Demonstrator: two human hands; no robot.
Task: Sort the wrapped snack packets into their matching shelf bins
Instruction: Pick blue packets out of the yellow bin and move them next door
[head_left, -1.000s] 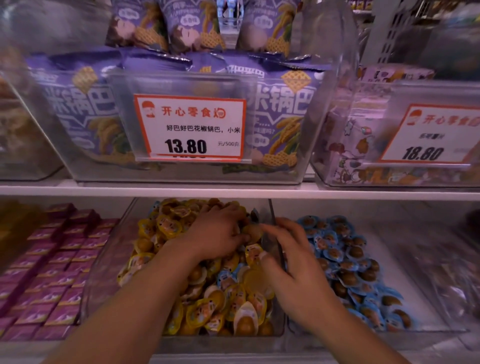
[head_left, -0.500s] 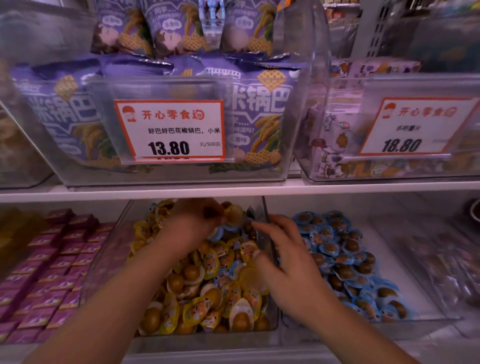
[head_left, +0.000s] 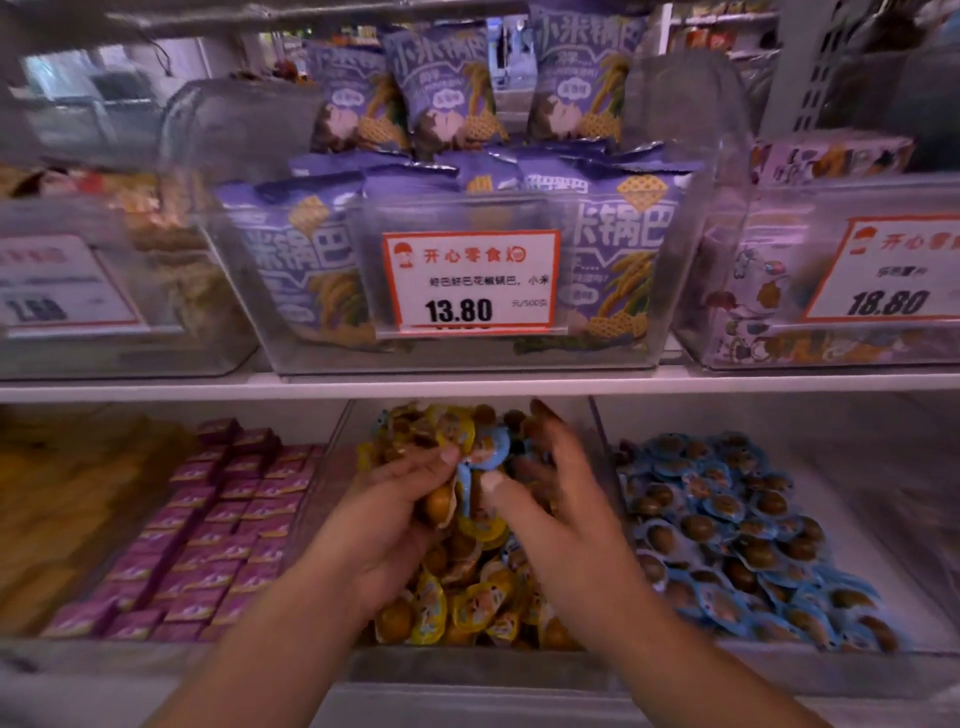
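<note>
On the lower shelf a clear bin (head_left: 337, 467) is heaped with yellow-wrapped snack packets (head_left: 467, 603). To its right lies a pile of blue-wrapped packets (head_left: 727, 535). My left hand (head_left: 400, 514) is raised over the yellow heap and grips a bunch of packets, yellow ones and a blue-wrapped packet (head_left: 488, 449) sticking out at the top. My right hand (head_left: 561, 509) is beside it with fingers spread and thumb touching the held bunch; it looks blurred by motion.
Purple boxed snacks (head_left: 208, 540) fill the bin on the left. The upper shelf (head_left: 467, 387) carries a clear bin of purple bags (head_left: 291, 244) with a 13.80 price tag (head_left: 470, 280), and another bin with an 18.80 tag (head_left: 883, 275) at right.
My left hand has lifted out of the yellow heap with a bunch of packets, a blue one among them. My right hand has moved left from the bin divider to meet it.
</note>
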